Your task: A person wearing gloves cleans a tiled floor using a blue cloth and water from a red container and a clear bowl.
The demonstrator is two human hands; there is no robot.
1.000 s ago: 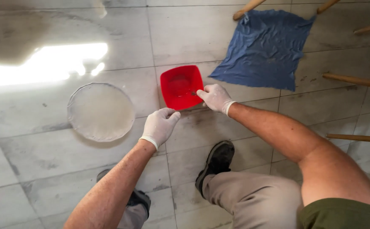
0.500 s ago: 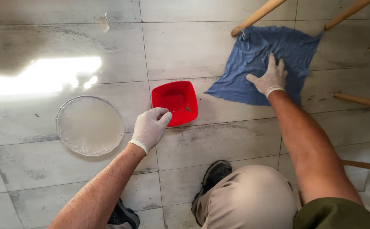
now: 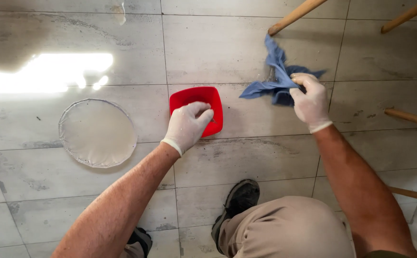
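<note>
A pale grey tiled floor (image 3: 246,157) fills the view, with four light wooden legs (image 3: 294,16) reaching in from the top and right edges. On the tiles to the left lies one round, shallow clear plastic dish (image 3: 97,133), holding what looks like a thin cloudy film of liquid, well apart from both hands. Nearer the middle sits one square red plastic bowl (image 3: 196,98); what it holds cannot be made out. Right of it, one crumpled blue cloth (image 3: 278,79) is gathered up off the floor. The left hand (image 3: 188,125), in a white glove, rests on the bowl's near rim, fingers curled together over the edge. The right hand (image 3: 310,101), also gloved, reaches forward with the arm stretched out, its fingers pinching the bunched cloth.
</note>
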